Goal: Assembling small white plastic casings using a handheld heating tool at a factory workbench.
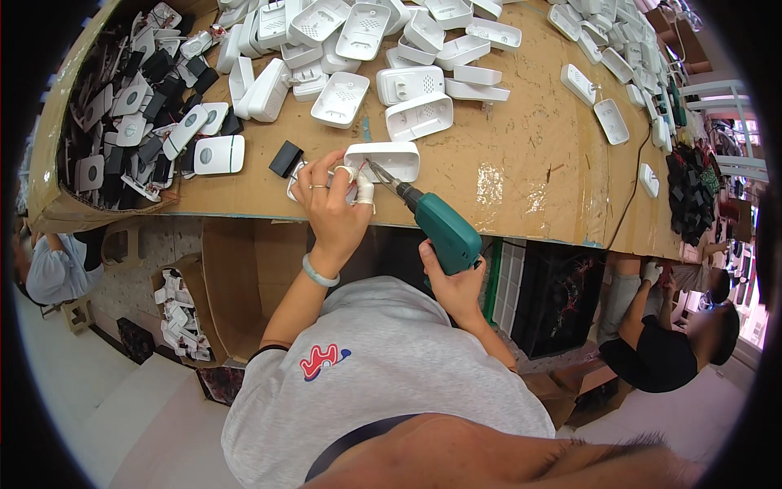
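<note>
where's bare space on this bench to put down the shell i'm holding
Bare cardboard bench top lies right of the white housing under your left hand and the green electric screwdriver in your right hand. The pile of white shells behind and the parts box on the left are crowded.

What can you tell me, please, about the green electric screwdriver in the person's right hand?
The electric screwdriver has a teal-green, plastic-looking pistol body, a dark collar at its nose and a thin metal bit. The right hand grips its handle from below, near the cardboard-covered table edge. It lies tilted, with the bit pointing up and left towards the small white plastic casing that the left hand steadies. The tip sits at the casing's lower edge; whether it is seated on a screw is too small to tell.
</note>
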The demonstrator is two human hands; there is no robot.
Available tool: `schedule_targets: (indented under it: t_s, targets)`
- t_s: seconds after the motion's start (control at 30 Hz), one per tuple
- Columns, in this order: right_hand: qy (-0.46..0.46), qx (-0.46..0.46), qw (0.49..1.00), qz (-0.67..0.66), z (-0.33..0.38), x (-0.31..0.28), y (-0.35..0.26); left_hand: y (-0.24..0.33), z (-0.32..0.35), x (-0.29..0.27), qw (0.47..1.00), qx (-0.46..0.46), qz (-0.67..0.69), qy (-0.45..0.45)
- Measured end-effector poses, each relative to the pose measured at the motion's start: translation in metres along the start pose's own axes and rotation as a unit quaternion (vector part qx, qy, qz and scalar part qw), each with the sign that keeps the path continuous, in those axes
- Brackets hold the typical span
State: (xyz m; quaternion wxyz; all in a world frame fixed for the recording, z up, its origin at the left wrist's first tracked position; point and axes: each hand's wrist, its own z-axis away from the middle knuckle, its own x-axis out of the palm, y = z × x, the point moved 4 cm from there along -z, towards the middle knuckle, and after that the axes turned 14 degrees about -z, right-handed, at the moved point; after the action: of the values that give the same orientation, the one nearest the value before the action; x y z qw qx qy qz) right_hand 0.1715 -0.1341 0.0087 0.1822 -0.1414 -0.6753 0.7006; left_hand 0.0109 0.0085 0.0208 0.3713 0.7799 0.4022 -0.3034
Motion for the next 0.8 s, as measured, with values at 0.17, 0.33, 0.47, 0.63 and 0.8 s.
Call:
schedule_targets:
  t_s: [0.17,0.33,0.47,0.63,0.8]
  targets:
    - [0.003,-0.004,1.000,0.012,-0.001,0.001,-0.006,0.001,0.000,0.001,1.000,0.001,-0.005,0.006]
    - [0.004,-0.008,1.000,0.005,0.001,0.001,-0.004,0.000,0.000,0.001,1.000,-0.003,-0.004,0.003]
    - [0.005,0.022,0.999,-0.043,0.004,0.001,-0.009,0.001,-0.001,0.001,1.000,-0.002,-0.003,0.005]
    - [0.053,0.079,0.990,-0.104,0.009,-0.003,-0.030,0.000,-0.001,0.001,1.000,0.003,-0.008,0.010]
    - [0.054,0.077,0.988,-0.121,0.012,-0.003,-0.034,0.001,-0.001,0.000,1.000,0.003,-0.011,0.006]
